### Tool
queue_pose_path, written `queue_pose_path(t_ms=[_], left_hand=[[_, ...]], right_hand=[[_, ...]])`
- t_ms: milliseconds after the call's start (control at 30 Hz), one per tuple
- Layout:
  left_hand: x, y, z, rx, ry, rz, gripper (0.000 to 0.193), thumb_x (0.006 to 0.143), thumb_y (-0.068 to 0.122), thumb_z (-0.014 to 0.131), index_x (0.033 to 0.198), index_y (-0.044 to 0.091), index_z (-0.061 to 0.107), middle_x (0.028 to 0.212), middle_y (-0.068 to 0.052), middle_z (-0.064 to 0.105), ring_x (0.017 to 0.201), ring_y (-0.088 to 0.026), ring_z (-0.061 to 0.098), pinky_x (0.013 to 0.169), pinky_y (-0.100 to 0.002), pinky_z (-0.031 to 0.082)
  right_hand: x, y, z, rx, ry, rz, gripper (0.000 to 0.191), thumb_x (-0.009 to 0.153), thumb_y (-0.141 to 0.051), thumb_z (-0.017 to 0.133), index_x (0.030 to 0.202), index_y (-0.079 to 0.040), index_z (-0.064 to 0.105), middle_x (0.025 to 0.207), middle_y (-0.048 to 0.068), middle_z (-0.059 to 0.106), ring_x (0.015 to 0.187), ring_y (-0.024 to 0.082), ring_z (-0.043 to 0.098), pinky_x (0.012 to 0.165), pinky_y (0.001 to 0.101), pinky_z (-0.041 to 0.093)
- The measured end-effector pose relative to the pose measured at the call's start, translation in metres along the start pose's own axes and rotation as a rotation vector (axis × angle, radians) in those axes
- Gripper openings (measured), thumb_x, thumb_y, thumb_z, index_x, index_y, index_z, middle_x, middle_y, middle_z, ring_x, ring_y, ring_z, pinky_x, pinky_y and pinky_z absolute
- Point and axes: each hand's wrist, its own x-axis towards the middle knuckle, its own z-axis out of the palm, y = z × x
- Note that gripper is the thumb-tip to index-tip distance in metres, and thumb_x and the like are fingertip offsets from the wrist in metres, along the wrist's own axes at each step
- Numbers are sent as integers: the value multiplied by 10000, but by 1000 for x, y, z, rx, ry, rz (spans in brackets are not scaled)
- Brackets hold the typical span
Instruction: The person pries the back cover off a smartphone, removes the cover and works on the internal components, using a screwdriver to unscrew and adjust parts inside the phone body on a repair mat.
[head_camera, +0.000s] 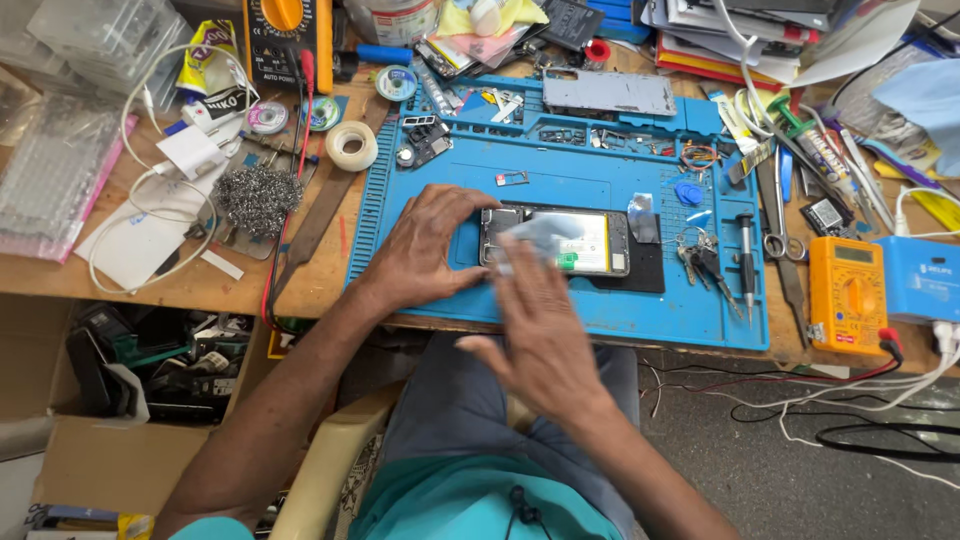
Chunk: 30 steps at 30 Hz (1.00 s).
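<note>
The right hand (545, 335) is seen nearest, blurred, its fingers (525, 262) stretched flat and close together over the near edge of an opened phone (560, 242); whether anything is pinched beneath them cannot be told. The left hand (425, 245) is laid on the blue repair mat (600, 310), its fingers spread and pressed against the phone's left end. The phone is lain flat at the mat's middle, on the wooden worktop (190, 285). Beyond, a screwdriver (746, 252) and keys (700, 258) are seen.

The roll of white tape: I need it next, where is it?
In the head view, the roll of white tape lies left of the blue mat, right of the steel wool.
</note>
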Motion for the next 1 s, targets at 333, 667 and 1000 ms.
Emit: queue_pose_path(t_ms=[333, 667, 1000], left_hand=[[-3, 2, -3, -19, -27, -133, 873, 664, 322, 933, 1383, 87, 497, 1333, -126, 602, 1305, -336, 514, 1096, -469, 412], [0, 6, -1, -71, 8, -203, 921, 654, 255, 893, 1434, 76, 436, 1290, -122, 600, 1261, -315, 549, 1093, -445, 434], [-3, -3, -1, 13, -79, -90, 1073, 731, 285, 885, 1596, 129, 270, 1494, -223, 460, 1411, -398, 399, 1125, -539, 331]], right_hand=[[-22, 68, -65, -263, -44, 399, 742, 1046, -491, 505, 1569, 18, 372, 1641, 220, 371, 1553, 351, 303, 1274, 529, 118], [53, 7, -8, -83, -329, 81, 768, 1033, -593, 425, 1529, -6, 407, 1590, 177, 395, 1523, 349, 288, 1299, 481, 143], [6, 61, -36, -200, -128, 95, 782, 1017, -591, 408, 1491, 30, 449, 1576, 222, 422, 1520, 325, 291, 1244, 474, 156]])
